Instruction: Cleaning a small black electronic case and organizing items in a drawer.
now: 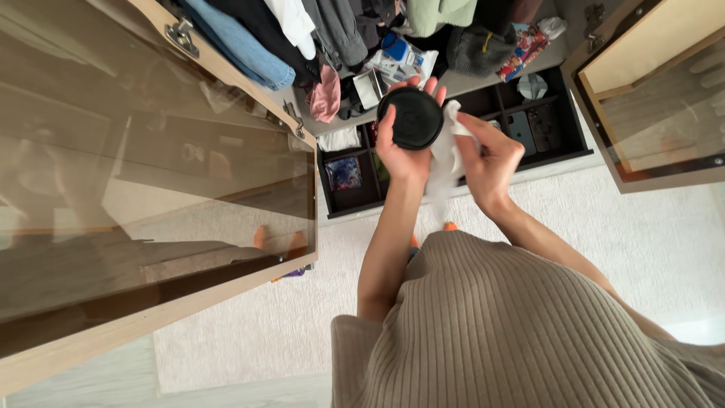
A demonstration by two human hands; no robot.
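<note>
Open wardrobe seen from above, pale carpet [249, 332] on the floor, two glass doors swung out: left door [143, 189] big and brown-tinted, right door [664, 98] at the frame edge. Clothes [249, 38] hang along the top, more garments and small packets piled on the shelf [468, 79] behind. Below the shelf a dark divided drawer [355, 193] stands pulled out, with small items in several compartments; contents mostly too small to tell. Person in a ribbed beige top [513, 325] stands at the drawer, both arms raised over it. Left hand [404, 151] grips a round black case [410, 118] from below, fingers curled round its rim, flat face turned toward the camera. Right hand [491, 162] is closed on a white cloth [451, 155], pinching it between thumb and fingers; the cloth touches the case's right edge and hangs down between the two hands. Case sits above the drawer's middle, just in front of the shelf edge, held in the air and not resting on anything. Toes with orange nails show just under the cloth.
</note>
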